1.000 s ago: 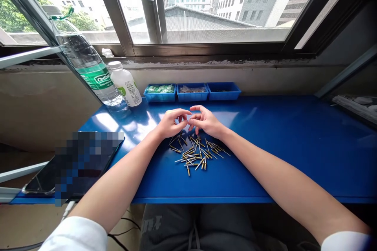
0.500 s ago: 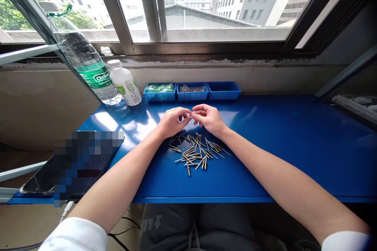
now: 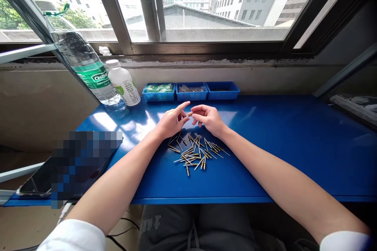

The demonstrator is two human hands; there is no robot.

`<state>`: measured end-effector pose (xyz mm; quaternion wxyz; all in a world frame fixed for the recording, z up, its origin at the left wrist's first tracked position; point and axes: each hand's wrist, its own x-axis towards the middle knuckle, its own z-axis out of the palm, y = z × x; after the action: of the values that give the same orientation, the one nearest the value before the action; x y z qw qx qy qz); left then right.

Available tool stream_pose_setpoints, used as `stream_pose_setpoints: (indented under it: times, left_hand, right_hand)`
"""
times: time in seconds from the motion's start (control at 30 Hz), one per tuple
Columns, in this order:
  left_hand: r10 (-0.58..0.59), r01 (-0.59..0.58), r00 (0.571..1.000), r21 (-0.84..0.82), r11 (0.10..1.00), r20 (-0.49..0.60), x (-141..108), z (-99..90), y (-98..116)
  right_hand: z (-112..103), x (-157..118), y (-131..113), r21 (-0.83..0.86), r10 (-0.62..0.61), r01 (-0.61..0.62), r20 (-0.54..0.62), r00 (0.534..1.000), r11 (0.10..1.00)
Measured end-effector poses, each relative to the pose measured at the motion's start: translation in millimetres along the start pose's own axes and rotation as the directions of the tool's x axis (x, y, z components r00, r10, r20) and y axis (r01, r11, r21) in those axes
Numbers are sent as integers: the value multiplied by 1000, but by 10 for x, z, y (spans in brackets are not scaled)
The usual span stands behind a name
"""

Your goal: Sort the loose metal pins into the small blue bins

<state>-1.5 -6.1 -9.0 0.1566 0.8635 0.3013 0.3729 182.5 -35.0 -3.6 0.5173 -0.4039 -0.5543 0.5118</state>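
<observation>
Near the middle of the blue table, my left hand (image 3: 172, 122) and my right hand (image 3: 209, 119) meet almost fingertip to fingertip. Between the thumb and fingers of my right hand is a small brownish-gold piece that looks like the end of a blind rivet (image 3: 190, 114); the rest of it is hidden. My left hand has its index finger stretched out, with the thumb and curled fingers close to that piece; whether they touch it is unclear. Below both hands lies a loose pile of blind rivets (image 3: 196, 153), with silver pins and brass-coloured bodies.
Three blue bins stand along the back: one with green packets (image 3: 159, 91), one with greyish pieces (image 3: 192, 92), one with dark contents (image 3: 223, 91). At left are a large water bottle (image 3: 88, 66), a white bottle (image 3: 125, 84) and a dark, blurred-out device (image 3: 85, 164).
My left index finger has lifted and straightened away from the thumb. The brownish-gold piece now shows at my right fingertips. The pile looks unchanged, and the view has shifted slightly.
</observation>
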Motion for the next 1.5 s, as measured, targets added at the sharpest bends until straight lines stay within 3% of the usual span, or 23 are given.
stream_pose_setpoints:
  times: [0.13, 0.27, 0.47, 0.57, 0.73, 0.87, 0.93, 1.03, 1.13, 1.2, 1.3, 1.5]
  left_hand:
    - [-32, 31, 999, -26, 999, -29, 15, -19, 12]
    - [-57, 57, 998, -71, 996, -7, 27, -29, 42]
    - [-248, 228, 969, -342, 911, -14, 33, -4, 83]
    - [-288, 245, 957, -437, 865, -34, 37, -7, 69]
    - [-276, 218, 954, -363, 906, -116, 41, -27, 68]
    - [-279, 232, 955, -325, 917, -104, 53, -37, 83]
    - [-316, 266, 943, -335, 904, -103, 62, -49, 50]
    - [-383, 332, 916, -313, 890, -116, 66, -87, -56]
    - [-405, 379, 904, -187, 906, -133, 53, -133, -163]
    - [-415, 403, 903, -113, 908, -116, 41, -149, -201]
    - [-413, 410, 909, -57, 910, -48, 30, -145, -213]
    - [-421, 421, 907, -25, 907, -6, 29, -117, -221]
  right_hand:
    - [6, -5, -17, -68, 18, -19, -10, 1000, 997]
    - [30, -24, -9, -178, 7, 3, 52, 999, 984]
    - [38, -47, 26, -362, -105, 143, 122, 987, 921]
    - [22, -51, 7, -377, -139, 175, 121, 983, 910]
    - [28, -67, -17, -418, -163, 209, 145, 976, 884]
    - [-24, -22, -4, -453, -166, 216, 148, 975, 865]
    - [-161, 59, 29, -468, -165, 184, 80, 983, 864]
    - [-534, 230, 114, -455, -182, 74, -200, 963, 888]
    - [-965, 373, 188, -366, -204, 20, -470, 859, 930]
    - [-1174, 419, 197, -249, -141, -22, -618, 773, 968]
    - [-1309, 434, 162, -90, -8, -78, -704, 711, 993]
    - [-1306, 459, 136, -29, 51, -106, -730, 682, 994]
